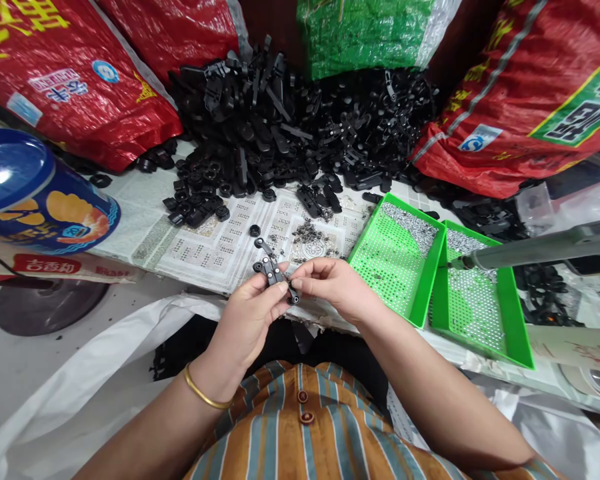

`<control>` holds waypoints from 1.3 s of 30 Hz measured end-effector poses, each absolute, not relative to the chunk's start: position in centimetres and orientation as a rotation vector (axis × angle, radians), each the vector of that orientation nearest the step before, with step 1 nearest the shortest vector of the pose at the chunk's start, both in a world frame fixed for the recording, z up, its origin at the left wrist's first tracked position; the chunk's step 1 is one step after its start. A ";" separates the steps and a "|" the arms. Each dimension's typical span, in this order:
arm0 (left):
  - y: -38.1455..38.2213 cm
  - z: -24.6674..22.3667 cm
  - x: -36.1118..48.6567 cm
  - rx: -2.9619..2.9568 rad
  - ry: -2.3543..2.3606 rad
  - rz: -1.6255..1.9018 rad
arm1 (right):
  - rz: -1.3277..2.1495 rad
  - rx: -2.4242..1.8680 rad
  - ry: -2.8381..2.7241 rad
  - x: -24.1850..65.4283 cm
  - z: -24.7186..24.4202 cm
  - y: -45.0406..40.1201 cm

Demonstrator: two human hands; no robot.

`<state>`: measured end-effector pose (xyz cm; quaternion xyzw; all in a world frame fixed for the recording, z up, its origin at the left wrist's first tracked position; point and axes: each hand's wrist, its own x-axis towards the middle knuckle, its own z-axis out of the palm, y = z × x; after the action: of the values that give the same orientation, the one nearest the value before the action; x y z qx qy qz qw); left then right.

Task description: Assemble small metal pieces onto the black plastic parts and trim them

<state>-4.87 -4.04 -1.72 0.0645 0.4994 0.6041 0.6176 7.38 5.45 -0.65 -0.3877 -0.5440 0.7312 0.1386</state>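
Held in my left hand is a black plastic part with jointed arms and small metal screws, just above the table's front edge. My left thumb presses on its lower end. The fingers of my right hand are pinched at the part's right side, touching its lower arm; whether a small piece sits between those fingertips is hidden. A small black round cap lies on the table just beyond the part. Tiny dark bits are scattered on the patterned tablecloth past my hands.
A large heap of black plastic parts covers the back. Two green trays with small silvery screws stand at the right, beneath a grey metal tool. Red sacks, a green sack and a blue tub surround the table.
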 end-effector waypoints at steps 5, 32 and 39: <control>-4.0 -1.7 -4.7 0.156 1.222 1.395 | 1.965 -1.203 -1.783 7.5 -0.3 5.9; -4.2 -2.7 -4.6 0.135 1.103 1.417 | 1.896 -1.171 -1.648 7.1 -1.1 4.3; -4.4 -2.6 -4.5 0.168 1.138 1.368 | 1.729 -1.222 -1.958 7.3 -0.1 4.8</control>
<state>-4.54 -4.36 -2.60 0.0731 0.4964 0.5967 0.6263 7.35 4.82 -0.14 -0.4202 -0.6732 0.5947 0.1287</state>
